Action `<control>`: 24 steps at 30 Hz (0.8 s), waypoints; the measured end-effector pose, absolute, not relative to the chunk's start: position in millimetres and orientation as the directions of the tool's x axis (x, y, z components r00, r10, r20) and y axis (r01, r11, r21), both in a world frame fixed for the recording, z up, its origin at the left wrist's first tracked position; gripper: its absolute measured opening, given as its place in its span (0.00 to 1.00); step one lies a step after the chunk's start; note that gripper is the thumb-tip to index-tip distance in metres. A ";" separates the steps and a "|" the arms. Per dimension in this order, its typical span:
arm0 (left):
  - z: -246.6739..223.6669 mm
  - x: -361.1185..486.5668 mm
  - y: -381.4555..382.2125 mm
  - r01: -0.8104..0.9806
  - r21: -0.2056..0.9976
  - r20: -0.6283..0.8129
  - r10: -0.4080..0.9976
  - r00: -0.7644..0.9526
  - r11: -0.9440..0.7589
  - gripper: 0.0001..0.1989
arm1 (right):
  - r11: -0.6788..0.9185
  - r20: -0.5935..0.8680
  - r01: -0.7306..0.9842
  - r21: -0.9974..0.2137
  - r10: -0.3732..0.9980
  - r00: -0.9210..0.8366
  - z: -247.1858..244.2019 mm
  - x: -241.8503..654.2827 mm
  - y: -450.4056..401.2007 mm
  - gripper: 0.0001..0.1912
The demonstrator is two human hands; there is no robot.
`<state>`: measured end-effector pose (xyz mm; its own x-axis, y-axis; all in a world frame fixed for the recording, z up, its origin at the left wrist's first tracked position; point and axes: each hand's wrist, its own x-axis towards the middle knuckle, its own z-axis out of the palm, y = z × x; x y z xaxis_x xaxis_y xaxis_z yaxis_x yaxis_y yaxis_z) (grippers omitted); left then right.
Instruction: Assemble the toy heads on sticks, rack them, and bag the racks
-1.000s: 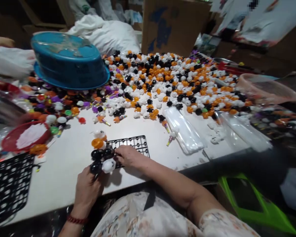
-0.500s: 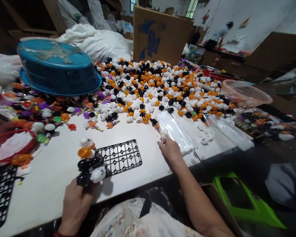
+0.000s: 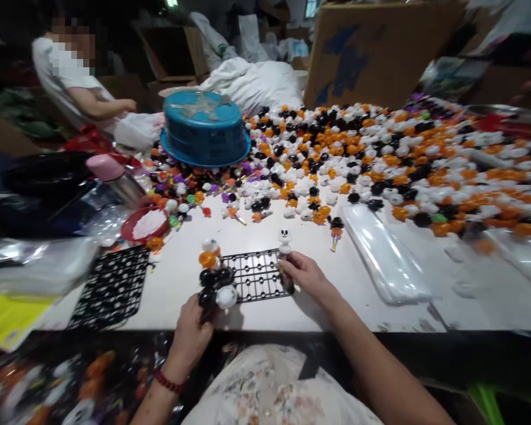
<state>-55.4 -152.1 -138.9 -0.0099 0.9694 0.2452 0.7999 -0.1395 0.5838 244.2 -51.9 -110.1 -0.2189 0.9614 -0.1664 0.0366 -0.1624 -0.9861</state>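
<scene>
My left hand (image 3: 192, 327) is closed at the left end of a black plastic grid rack (image 3: 256, 274), its fingertips partly hidden behind toys. Several round-headed toys, black, white and orange, stand bunched at that end; a white head (image 3: 226, 297) and an orange head (image 3: 207, 259) are among them. Between the fingers of my right hand (image 3: 307, 276) is a small white skull-headed toy (image 3: 284, 237), upright over the rack's right end. Whether its lower end touches the rack I cannot tell. A toy with a black top and orange body (image 3: 336, 226) lies to the right of that hand.
A big heap of toys (image 3: 327, 139) covers the table's back. Clear plastic bags (image 3: 384, 254) lie at right. On the left are a blue basin (image 3: 206, 133), a red basket (image 3: 146, 223), another black rack (image 3: 110, 289) and a pink-capped bottle (image 3: 115, 174). Another person (image 3: 88, 94) is far left.
The view has swung left. My right hand has come from beside the plastic bags to the rack's right end with the skull toy. My left hand stays at the rack's left end.
</scene>
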 end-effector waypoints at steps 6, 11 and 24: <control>-74.1 -57.9 -155.0 0.791 0.602 0.388 0.905 -0.172 -0.108 0.15 | -0.046 -0.092 0.168 -0.985 0.957 -0.274 -116.0 187.0 -35.5 0.14; -33.2 -37.1 -140.7 0.803 0.499 0.468 0.881 0.065 -0.324 0.22 | 0.028 -0.081 0.270 -0.962 0.919 -0.385 -119.2 149.8 -25.9 0.11; -51.0 -17.7 -106.2 0.820 0.298 0.423 0.838 0.345 -0.488 0.28 | 0.298 -0.059 0.558 -0.774 0.844 -0.533 -89.9 142.4 -17.7 0.14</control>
<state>-17.7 -106.2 -51.0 0.3452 0.8380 0.4225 0.8201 -0.4883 0.2983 142.4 -17.7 -89.9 -0.5334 0.8438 -0.0594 0.5585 0.2985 -0.7739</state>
